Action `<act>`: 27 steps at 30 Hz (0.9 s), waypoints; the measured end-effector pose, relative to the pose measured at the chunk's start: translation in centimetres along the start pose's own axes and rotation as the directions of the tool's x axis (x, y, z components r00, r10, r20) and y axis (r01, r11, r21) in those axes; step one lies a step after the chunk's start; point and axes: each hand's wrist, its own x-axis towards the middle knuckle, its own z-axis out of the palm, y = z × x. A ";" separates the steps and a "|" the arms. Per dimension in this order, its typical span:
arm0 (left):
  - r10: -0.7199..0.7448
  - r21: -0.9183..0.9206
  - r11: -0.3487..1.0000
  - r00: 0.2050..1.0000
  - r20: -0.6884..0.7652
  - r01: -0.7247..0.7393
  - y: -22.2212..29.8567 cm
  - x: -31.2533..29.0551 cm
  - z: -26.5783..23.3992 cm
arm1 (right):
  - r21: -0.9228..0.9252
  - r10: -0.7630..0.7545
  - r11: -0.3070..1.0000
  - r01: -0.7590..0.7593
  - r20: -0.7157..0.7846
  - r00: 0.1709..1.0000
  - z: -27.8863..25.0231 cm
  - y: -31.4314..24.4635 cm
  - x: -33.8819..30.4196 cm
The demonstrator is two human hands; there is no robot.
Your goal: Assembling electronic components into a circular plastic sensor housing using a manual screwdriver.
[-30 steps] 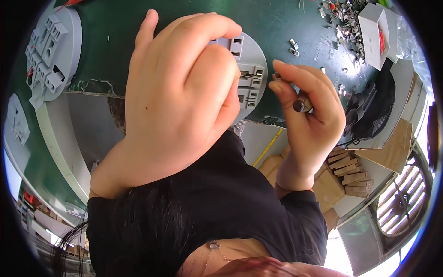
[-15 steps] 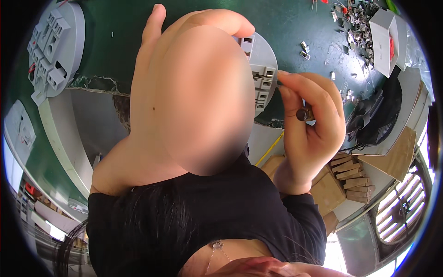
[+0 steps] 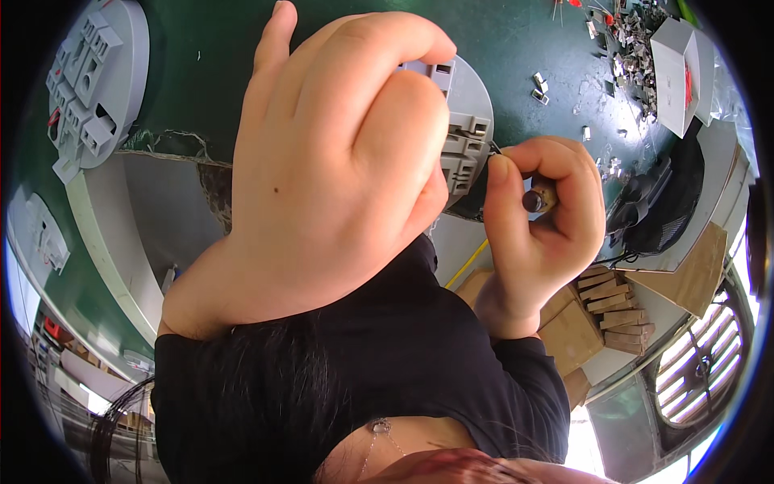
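My left hand [image 3: 339, 161] fills the middle of the view, its fingers curled over a round grey plastic base [image 3: 476, 89] with raised slotted blocks. The hand hides most of the base, and its thumb side grips the near edge. At the base's right edge, my right hand [image 3: 556, 210] pinches a small dark metal piece [image 3: 495, 148] between thumb and index finger. A short brown rod-like handle [image 3: 534, 201] with a dark round end lies in the curl of the same hand's other fingers. The handle's far end is hidden.
Another grey base [image 3: 97, 81] with red bits lies at the left. Loose small metal clips [image 3: 540, 89] scatter toward a pile [image 3: 633, 64] at the far right, beside a white box [image 3: 677, 73]. A black mesh bag [image 3: 661, 210] sits right of my right hand. The table edge is chipped.
My right index finger has bent and drawn back, and the metal piece now shows at the fingertips. My left hand and the base have shifted slightly to the right.
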 end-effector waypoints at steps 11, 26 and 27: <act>0.016 0.013 1.000 0.999 -0.028 -0.016 -0.2 0.0 0.3 | -0.174 -0.081 0.981 0.086 0.032 0.996 0.1 -0.7 0.2; -0.009 -0.040 0.999 0.999 -0.036 0.008 -0.4 0.2 0.4 | -0.362 -0.256 0.666 0.652 0.711 0.655 -3.5 -3.8 7.4; -0.020 -0.046 0.999 0.999 -0.042 0.018 -0.3 0.2 0.5 | -0.333 -0.254 0.747 0.576 0.658 0.709 -3.7 -3.0 6.9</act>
